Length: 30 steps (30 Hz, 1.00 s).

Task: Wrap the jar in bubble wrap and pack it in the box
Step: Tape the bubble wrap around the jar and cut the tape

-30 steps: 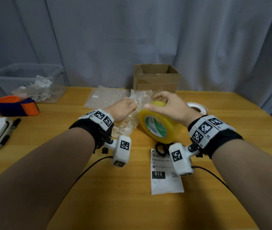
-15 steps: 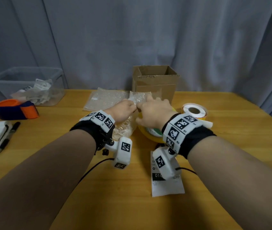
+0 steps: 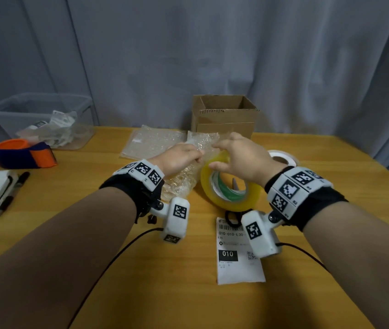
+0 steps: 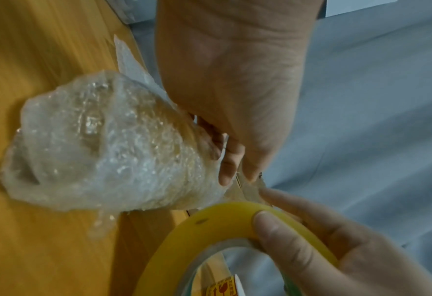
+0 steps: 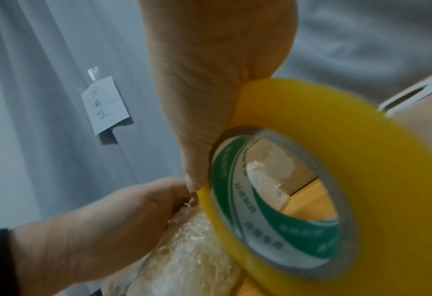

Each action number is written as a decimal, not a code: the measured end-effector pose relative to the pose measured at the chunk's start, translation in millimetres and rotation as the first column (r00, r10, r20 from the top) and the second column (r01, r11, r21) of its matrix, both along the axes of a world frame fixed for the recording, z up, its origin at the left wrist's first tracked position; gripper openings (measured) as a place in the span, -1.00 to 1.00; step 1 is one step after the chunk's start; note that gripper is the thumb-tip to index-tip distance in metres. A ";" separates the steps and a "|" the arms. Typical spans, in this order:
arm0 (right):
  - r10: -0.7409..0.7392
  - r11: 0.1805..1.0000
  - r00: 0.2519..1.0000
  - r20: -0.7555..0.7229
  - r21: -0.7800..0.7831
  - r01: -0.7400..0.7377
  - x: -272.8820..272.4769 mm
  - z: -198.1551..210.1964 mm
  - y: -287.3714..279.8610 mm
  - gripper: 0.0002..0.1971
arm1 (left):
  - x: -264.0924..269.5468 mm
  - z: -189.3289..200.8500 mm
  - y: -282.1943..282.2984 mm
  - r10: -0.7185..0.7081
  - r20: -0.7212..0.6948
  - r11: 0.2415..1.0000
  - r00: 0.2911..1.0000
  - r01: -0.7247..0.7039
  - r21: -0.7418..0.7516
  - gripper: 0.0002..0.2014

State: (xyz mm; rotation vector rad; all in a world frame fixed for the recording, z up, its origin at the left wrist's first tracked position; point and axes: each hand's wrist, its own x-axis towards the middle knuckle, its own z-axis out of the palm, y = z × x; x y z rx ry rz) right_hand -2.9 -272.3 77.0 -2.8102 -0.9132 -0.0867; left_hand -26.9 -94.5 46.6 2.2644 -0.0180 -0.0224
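On the paper label [image 3: 238, 252] I read "010" and "010-010-L30"; the smaller print is too fine for me. My right hand [image 3: 241, 160] grips the yellow tape roll [image 3: 229, 186], thumb and fingers clamped on its glossy rim; the green core has white letters, blurred. My left hand [image 3: 179, 159] pinches the bubble wrap [image 3: 179, 184], fingers together on its loose end; the jar inside is hidden, the crinkled bundle lies on the wooden table [image 3: 141, 269], before the open cardboard box [image 3: 224, 117]; its inside is hidden from me.
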 end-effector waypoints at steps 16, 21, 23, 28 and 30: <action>-0.044 0.988 0.995 0.092 -0.144 0.057 -12.8 -2.9 26.1 -0.40 | -1.0 0.6 3.9 -0.033 -0.087 0.999 0.996 0.029 -0.040 -0.55; -0.034 0.996 0.998 0.047 -0.076 0.037 -11.7 -4.3 19.7 -0.39 | -1.0 -3.2 4.9 0.019 -0.035 0.992 0.999 -0.023 -0.121 -0.76; -0.033 0.999 0.998 -0.046 0.037 0.034 -10.6 -2.6 15.4 -0.50 | -1.7 -3.9 5.2 0.018 -0.022 0.990 1.000 -0.021 -0.138 -0.77; -0.031 0.956 0.958 -0.286 0.270 0.111 -1.0 3.5 9.1 -0.68 | -2.9 -6.6 4.2 0.018 0.021 0.994 1.000 -0.015 -0.106 -0.82; -0.042 0.952 0.921 -0.388 0.265 0.155 0.8 6.5 7.1 -0.60 | -3.1 -8.2 3.9 0.005 0.024 0.994 1.000 -0.002 -0.109 -0.81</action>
